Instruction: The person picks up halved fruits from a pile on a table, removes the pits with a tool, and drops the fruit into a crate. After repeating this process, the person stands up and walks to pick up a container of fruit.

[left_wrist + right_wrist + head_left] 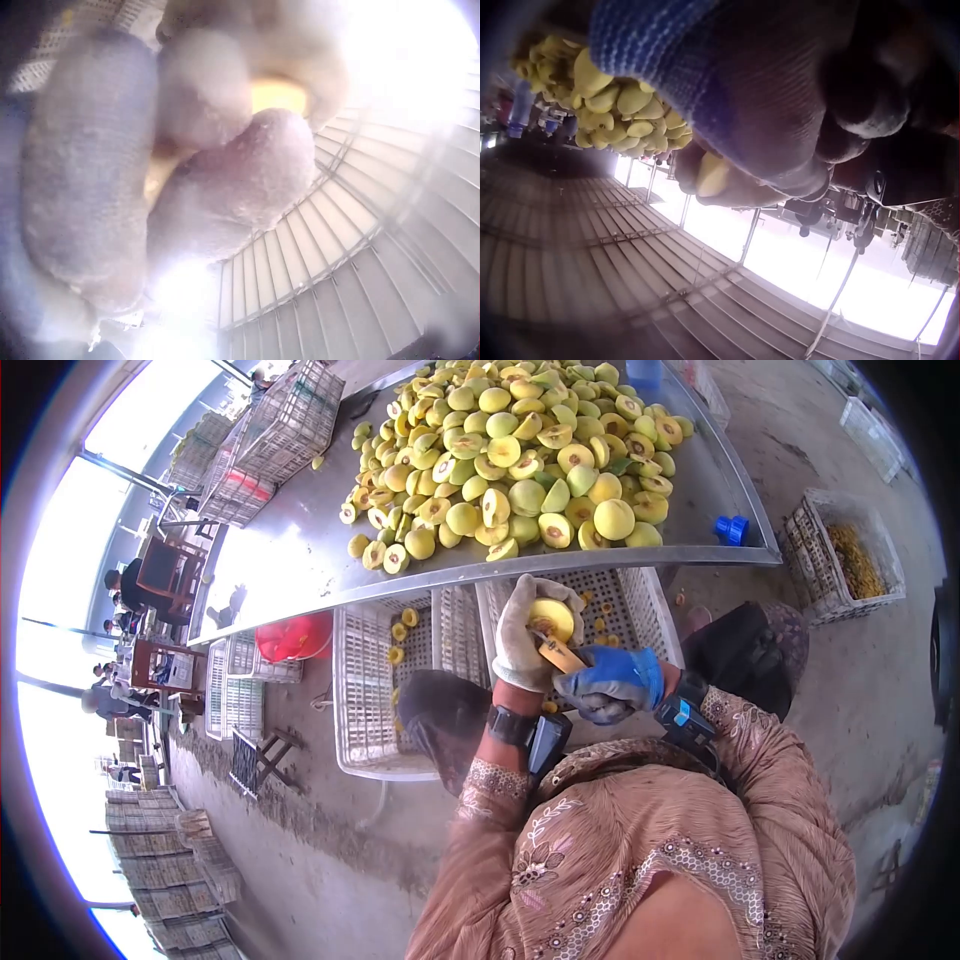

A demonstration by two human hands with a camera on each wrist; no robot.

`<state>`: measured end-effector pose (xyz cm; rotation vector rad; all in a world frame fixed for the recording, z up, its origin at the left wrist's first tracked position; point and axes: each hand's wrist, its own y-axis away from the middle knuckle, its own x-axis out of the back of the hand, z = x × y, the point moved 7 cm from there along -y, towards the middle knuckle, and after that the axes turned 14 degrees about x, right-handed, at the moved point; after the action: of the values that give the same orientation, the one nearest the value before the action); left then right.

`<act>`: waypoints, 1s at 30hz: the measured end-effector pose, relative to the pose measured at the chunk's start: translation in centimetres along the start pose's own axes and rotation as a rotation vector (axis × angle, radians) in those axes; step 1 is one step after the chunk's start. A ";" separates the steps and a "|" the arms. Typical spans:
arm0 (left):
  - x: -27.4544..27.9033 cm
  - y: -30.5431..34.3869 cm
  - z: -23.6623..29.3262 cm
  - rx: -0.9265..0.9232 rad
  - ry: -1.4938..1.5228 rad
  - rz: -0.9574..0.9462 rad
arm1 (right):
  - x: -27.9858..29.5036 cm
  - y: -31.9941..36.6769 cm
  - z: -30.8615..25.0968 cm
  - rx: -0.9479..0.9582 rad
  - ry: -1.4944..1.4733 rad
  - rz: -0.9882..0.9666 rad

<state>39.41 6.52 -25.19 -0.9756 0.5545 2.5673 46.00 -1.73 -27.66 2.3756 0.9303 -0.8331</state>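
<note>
In the head view my left hand, in a pale work glove, grips a halved yellow peach with its cut face up. My right hand, in a blue and grey glove, is curled round the yellowish handle of a small tool. The tool's tip meets the cut middle of the peach and is partly hidden there. Blurred gloved fingers fill much of the left wrist view, with a strip of yellow peach between them. The right wrist view shows the back of the blue-cuffed glove.
A pile of whole and halved peaches covers much of the metal table ahead. Under its edge stand white plastic crates holding a few fruit pieces. A blue object lies at the table's right corner; another crate stands beyond.
</note>
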 end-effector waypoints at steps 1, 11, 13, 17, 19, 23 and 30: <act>0.0 -0.1 0.0 -0.004 0.014 0.024 | -0.1 0.1 0.1 0.001 -0.078 -0.011; 7.8 1.2 5.5 -0.207 0.005 0.417 | 11.6 -1.7 5.8 -0.174 0.392 0.325; 9.9 2.9 7.8 -0.294 -0.156 0.632 | 12.6 -1.1 5.6 -0.216 0.399 0.418; 13.9 5.9 14.8 -0.367 -0.832 1.181 | 12.8 -0.3 4.8 -0.246 0.633 0.395; 12.5 5.4 17.4 -0.357 -1.437 1.433 | 12.9 -0.3 4.6 -0.230 0.676 0.389; 8.2 -1.4 16.8 -0.405 -1.784 1.173 | 12.9 -0.6 5.1 -0.228 0.585 0.397; 8.5 -14.3 13.0 -0.192 -2.020 0.814 | 13.0 0.1 4.2 -0.133 0.489 0.408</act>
<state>32.51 26.48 -25.50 2.1127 -0.0198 2.5570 52.17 1.46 -39.39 2.5648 0.6019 -0.0325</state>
